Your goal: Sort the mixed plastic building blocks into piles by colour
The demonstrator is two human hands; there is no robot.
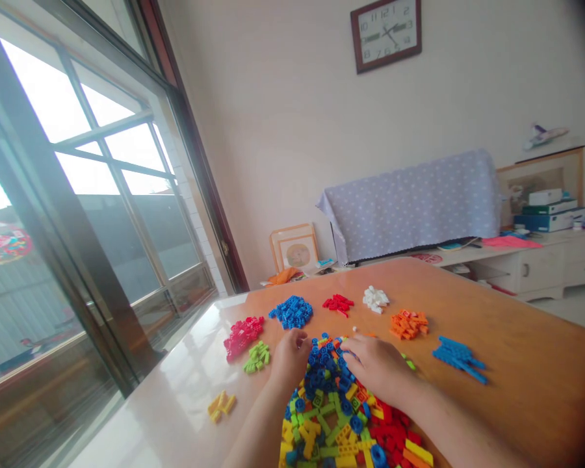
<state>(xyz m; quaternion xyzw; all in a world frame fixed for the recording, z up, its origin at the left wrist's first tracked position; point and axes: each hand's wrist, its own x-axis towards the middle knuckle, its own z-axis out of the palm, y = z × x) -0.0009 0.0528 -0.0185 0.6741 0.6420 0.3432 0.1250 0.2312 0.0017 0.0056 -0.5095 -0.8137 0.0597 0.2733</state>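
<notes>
A large mixed heap of toy bricks in blue, yellow, green, red and orange lies on the table in front of me. My left hand is at the heap's far left edge, fingers curled in; whatever they hold is too small to make out. Across from it, my right hand rests over the heap's far right side, its fingertips bent down at the blue pieces and partly hidden. Beyond my hands sit sorted piles: blue, red and white.
On the left of the table are pink-red, lime green and yellow piles. Orange bricks and long blue pieces lie on the right. A cloth-covered screen stands behind.
</notes>
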